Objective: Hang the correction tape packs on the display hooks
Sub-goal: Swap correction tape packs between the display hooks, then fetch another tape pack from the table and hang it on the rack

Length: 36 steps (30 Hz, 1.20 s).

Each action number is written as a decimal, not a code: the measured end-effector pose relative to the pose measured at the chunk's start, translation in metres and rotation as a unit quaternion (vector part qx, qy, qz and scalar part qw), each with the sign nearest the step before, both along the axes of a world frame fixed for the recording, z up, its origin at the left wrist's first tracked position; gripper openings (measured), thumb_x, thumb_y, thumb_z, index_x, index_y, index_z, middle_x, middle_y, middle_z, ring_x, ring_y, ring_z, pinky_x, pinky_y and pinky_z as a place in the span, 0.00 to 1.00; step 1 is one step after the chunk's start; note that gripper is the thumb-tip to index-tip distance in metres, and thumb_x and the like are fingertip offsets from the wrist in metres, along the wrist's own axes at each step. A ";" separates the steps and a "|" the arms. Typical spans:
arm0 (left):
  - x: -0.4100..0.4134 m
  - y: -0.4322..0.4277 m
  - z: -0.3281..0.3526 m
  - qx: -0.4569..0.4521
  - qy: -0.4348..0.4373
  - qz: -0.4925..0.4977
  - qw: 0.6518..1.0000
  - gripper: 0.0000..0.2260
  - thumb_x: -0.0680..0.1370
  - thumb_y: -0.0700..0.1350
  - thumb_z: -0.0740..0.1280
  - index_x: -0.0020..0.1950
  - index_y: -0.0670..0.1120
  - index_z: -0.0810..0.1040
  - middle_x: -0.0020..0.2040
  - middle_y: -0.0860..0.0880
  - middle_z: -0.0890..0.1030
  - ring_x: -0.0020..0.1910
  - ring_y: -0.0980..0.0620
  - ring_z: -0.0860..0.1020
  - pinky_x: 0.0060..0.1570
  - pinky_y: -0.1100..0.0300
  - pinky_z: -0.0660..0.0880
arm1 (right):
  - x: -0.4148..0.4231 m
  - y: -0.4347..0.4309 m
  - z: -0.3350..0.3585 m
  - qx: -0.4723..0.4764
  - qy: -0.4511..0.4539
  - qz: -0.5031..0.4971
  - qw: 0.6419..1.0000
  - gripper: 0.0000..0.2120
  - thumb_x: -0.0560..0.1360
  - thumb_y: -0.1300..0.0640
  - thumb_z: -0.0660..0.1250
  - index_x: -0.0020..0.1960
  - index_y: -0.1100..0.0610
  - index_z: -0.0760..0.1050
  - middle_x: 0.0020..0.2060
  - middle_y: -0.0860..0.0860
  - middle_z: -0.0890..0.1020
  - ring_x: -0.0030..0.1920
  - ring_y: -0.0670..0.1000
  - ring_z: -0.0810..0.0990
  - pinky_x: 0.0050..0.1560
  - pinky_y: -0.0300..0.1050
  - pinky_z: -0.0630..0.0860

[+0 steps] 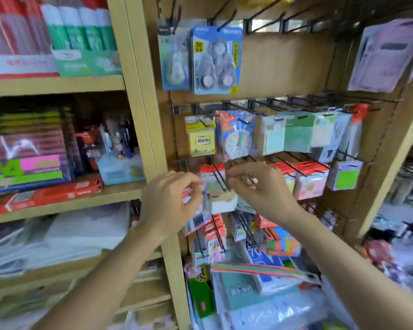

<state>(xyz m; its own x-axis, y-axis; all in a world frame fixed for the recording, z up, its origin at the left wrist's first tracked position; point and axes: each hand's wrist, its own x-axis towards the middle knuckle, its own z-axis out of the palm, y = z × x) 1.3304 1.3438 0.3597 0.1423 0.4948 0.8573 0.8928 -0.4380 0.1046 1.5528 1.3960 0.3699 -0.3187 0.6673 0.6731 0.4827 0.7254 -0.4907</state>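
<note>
**Blind threading at a crowded hook**

The left hand (169, 201) has its fingers curled, pinching the top edge of a pack (204, 201) that hangs down from the fingertips. The pack is too blurred to say whether it is correction tape. The right hand (262, 189) is just beside it, thumb and forefinger drawn close together at a black hook (218, 178). I cannot tell whether they pinch the pack's hang tab, the hook, or nothing.

The main risk is missing the hang hole. The hook is thin and slopes toward the person, and both hands cover its tip, so the hole would likely have to be found by feel. A pack pushed on off-centre could tear its card tab or slip off the pinch into the loose stock below. The red packs (303, 170) on the same row sit close, so a sideways nudge could knock them off. This row also holds other goods, and hanging tape here may simply be the wrong place.

The clearly visible correction tape is higher up. A blue pack (216, 59) shows three rounded dispensers under a clear blister and hangs straight on its hook. A small pack (174, 60) touches its left edge. The top hooks (267, 23) to their right are bare.
</note>
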 end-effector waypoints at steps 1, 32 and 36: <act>0.000 -0.006 -0.022 -0.031 -0.009 -0.003 0.999 0.09 0.73 0.50 0.64 0.44 0.52 0.83 0.38 0.55 0.83 0.38 0.52 0.81 0.34 0.57 0.76 | 0.003 -0.010 -0.020 -0.021 0.005 -0.005 1.000 0.09 0.73 0.51 0.68 0.50 0.52 0.84 0.43 0.47 0.86 0.44 0.45 0.82 0.48 0.43 0.77; -0.034 -0.289 -0.549 -0.763 -0.371 0.165 0.502 0.06 0.80 0.49 0.67 0.51 0.51 0.84 0.48 0.54 0.84 0.50 0.53 0.82 0.47 0.60 0.73 | -0.016 -0.197 -0.554 -0.689 -0.335 -0.065 0.640 0.07 0.72 0.56 0.65 0.46 0.53 0.82 0.43 0.52 0.85 0.45 0.55 0.82 0.42 0.44 0.73; -0.052 -0.284 -0.583 -0.757 -0.400 0.192 0.480 0.05 0.79 0.45 0.67 0.47 0.52 0.81 0.44 0.55 0.82 0.47 0.54 0.80 0.39 0.65 0.69 | -0.041 -0.172 -0.599 -0.722 -0.322 -0.044 0.611 0.05 0.71 0.63 0.69 0.44 0.57 0.81 0.34 0.53 0.83 0.29 0.49 0.80 0.33 0.42 0.76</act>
